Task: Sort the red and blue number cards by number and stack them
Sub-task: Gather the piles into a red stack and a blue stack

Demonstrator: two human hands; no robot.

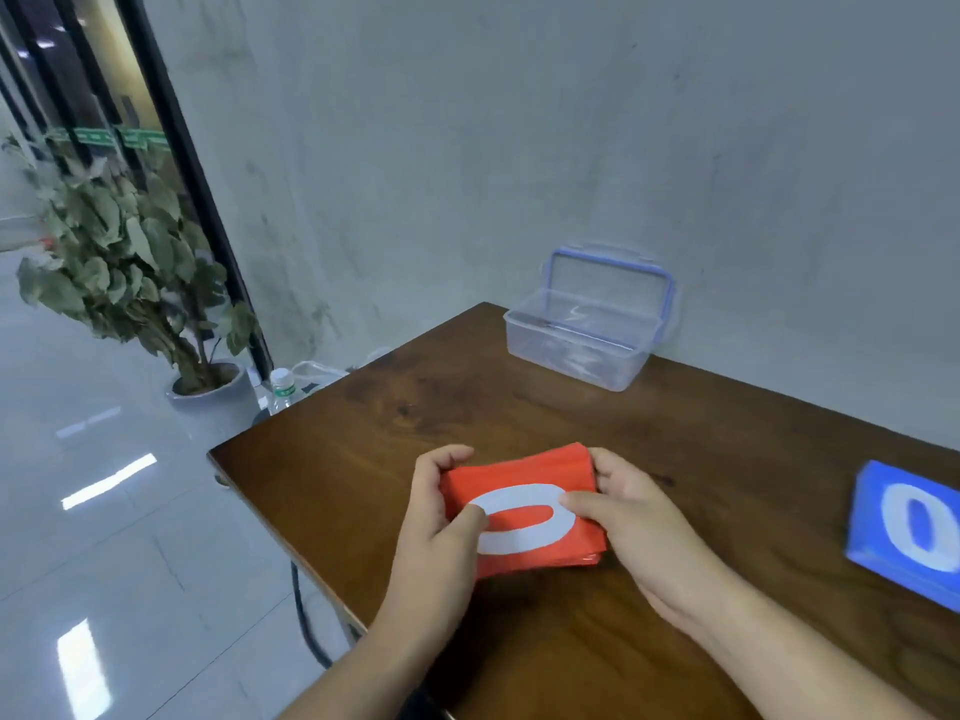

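A stack of red number cards (524,483) lies near the front left of the wooden table (519,397), its top card showing a white 0. My left hand (441,517) grips the stack's left end, thumb on the top card and fingers curled over the far edge. My right hand (634,511) holds the right end, thumb on the white 0 and fingers curled round the side. A stack of blue number cards (906,532), also topped by a white 0, lies at the right edge of the view, apart from both hands.
A clear plastic box (582,340) with its blue-rimmed lid open stands at the back of the table by the wall. Left of the table are a potted plant (124,267), a water bottle (280,389) and shiny floor tiles. The table's left edge is close to my left hand.
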